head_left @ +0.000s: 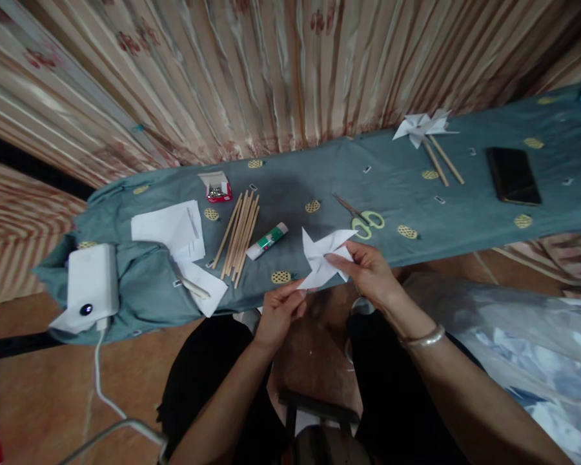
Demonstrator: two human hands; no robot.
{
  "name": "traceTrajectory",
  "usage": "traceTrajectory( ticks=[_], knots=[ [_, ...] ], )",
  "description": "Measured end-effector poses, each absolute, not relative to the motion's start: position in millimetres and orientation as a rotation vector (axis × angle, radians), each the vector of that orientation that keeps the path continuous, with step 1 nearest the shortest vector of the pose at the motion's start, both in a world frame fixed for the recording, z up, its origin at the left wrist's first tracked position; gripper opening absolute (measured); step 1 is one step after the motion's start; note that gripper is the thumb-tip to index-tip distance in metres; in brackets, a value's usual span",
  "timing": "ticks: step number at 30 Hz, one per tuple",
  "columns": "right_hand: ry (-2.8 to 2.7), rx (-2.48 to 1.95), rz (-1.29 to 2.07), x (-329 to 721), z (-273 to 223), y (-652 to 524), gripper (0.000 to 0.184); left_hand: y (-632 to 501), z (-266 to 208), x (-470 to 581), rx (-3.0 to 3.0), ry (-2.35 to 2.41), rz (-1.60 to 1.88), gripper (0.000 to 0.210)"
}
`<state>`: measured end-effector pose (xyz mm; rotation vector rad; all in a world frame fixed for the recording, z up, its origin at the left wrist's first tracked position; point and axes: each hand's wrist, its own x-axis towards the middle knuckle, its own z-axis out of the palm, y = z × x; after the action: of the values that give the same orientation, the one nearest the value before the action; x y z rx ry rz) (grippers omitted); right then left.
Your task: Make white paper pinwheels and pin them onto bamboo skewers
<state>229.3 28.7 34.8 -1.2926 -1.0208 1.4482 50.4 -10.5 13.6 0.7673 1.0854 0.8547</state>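
Observation:
Between my two hands is a white paper pinwheel [319,248], its points folded in to the middle. My right hand [368,268] grips it from the right, thumb pressed on the centre. At its lower left point, my left hand [281,310] pinches the paper between thumb and fingers. A glue stick [267,241] with a green label lies just left of the pinwheel. Scissors [361,216] with light green handles rest behind it to the right. Several wooden sticks [237,236] lie side by side farther left.
An opened small red-and-white box [216,187] of metal pins, white paper sheets [174,229], a pen [193,287] and a white power bank [93,281] with a cable are at left. Pinwheels on sticks [423,128] and a black phone [513,175] lie right on the cloth-covered table [290,177].

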Motion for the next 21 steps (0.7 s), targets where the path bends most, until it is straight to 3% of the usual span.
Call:
traceTrajectory(
  ticks=[9,21],
  knots=[
    [-0.977,-1.276,1.567,228.7,26.8,34.9,0.040,-11.3,5.5,55.0,0.690,1.092,0.938,0.041],
    [-1.521,-1.476,1.649,240.0,31.0,56.4,0.049,-23.1,-7.3,53.6,0.553,1.078,0.964,0.053]
  ],
)
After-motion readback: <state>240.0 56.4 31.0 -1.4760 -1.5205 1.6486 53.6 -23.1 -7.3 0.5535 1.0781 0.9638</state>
